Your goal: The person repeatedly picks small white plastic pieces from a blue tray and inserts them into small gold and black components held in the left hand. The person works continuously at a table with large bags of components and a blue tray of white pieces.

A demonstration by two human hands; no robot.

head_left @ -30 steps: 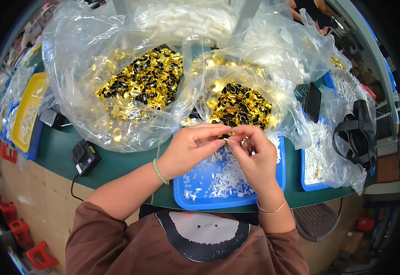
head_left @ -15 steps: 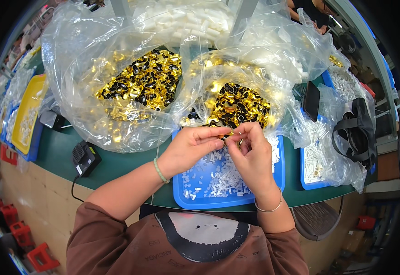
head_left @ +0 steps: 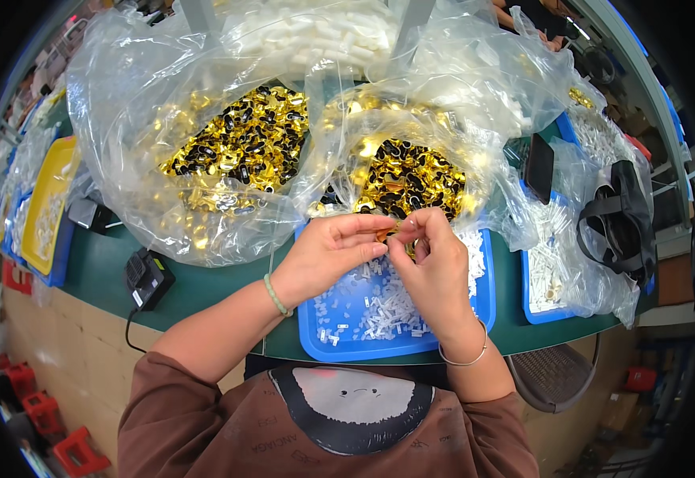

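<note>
My left hand (head_left: 330, 251) and my right hand (head_left: 433, 267) meet fingertip to fingertip above the far part of a blue tray (head_left: 399, 348). Pinched in the left fingers is a small gold piece (head_left: 385, 234), largely covered by them. The right thumb and index finger press together at its right side, and a bit of gold shows under the right palm. What else the right fingers grip is too small to make out. Beneath my hands, small white plastic parts (head_left: 391, 311) lie scattered in the tray.
Clear bags hold gold-and-black parts, one heap at left (head_left: 244, 143) and one at centre right (head_left: 419, 179). To the right are a blue tray of white parts (head_left: 545, 263), a dark phone (head_left: 539, 167) and a black bag (head_left: 618, 223). A black adapter (head_left: 148, 277) rests at left.
Both hands stay together over the tray, with slight finger shifts. More of the gold piece shows between the fingertips. The whole view has shifted slightly.
</note>
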